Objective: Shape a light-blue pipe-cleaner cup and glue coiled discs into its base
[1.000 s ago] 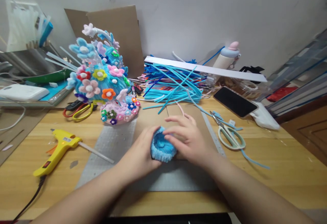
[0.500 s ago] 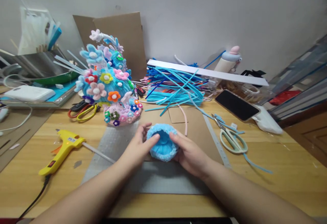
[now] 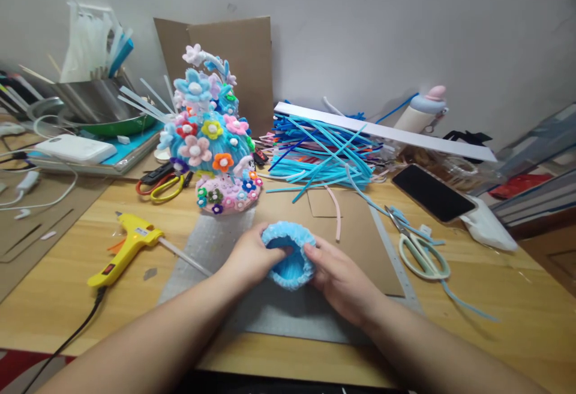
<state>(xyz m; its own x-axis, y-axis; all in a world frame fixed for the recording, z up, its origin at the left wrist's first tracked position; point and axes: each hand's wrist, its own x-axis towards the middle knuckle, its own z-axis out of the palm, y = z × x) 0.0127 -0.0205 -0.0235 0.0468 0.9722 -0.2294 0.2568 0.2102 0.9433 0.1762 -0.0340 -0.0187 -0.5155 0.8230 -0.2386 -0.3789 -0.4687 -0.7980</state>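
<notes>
Between my hands is a light-blue fuzzy cup shape [image 3: 292, 271], seemingly made of pipe cleaners, its hollow opening tilted up toward me. My left hand [image 3: 252, 256] grips its left side, with the thumb reaching inside over the rim. On the right side, my right hand [image 3: 337, 274] holds the wall with the thumb on the rim and the other fingers behind it. The fingers on the far side are partly hidden. Below the cup lie a cardboard sheet [image 3: 360, 250] and a grey mat [image 3: 288, 322].
A flower-covered pipe-cleaner piece [image 3: 211, 136] stands behind at left. Nearby lies a yellow glue gun [image 3: 130, 244] with its cord. Blue pipe cleaners [image 3: 324, 148] are piled at the back. Scissors [image 3: 423, 256], a phone [image 3: 432, 193] and a metal pot [image 3: 94, 100] sit around the table.
My left thumb has moved deeper into the cup, whose opening now looks wider and more turned toward me. The whole view has shifted, so the table things appear further right.
</notes>
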